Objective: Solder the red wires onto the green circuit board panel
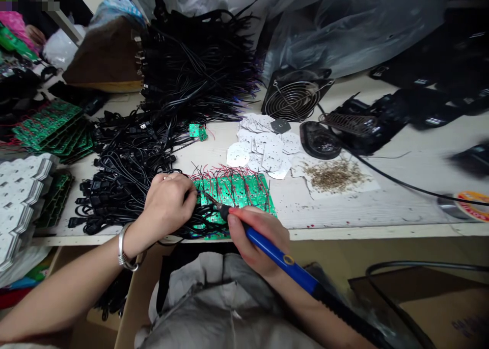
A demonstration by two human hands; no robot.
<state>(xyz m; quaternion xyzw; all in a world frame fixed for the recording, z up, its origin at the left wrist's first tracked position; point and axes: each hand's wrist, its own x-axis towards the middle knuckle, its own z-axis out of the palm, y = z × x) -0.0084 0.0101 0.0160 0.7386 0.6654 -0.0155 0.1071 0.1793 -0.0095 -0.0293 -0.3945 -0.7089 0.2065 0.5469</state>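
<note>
Right hand [262,237] pinches the blue soldering iron [280,260], whose long axis slants forward-left. Ahead and left of this hand lies the green circuit-board panel [252,188]. Left hand [170,198], fingers curled beside the iron's tip [210,198], is nearer to it; what it pinches, I cannot tell.

From here I see an open strip of pale worktop [319,216] for the right hand [277,229] to slide along, right of the green rectangular circuit panel [262,186]. A tangled heap of black cables [128,150] bars the left; white flat plates [272,155] and a square black wire-grilled fan [294,99] crowd the back.
</note>
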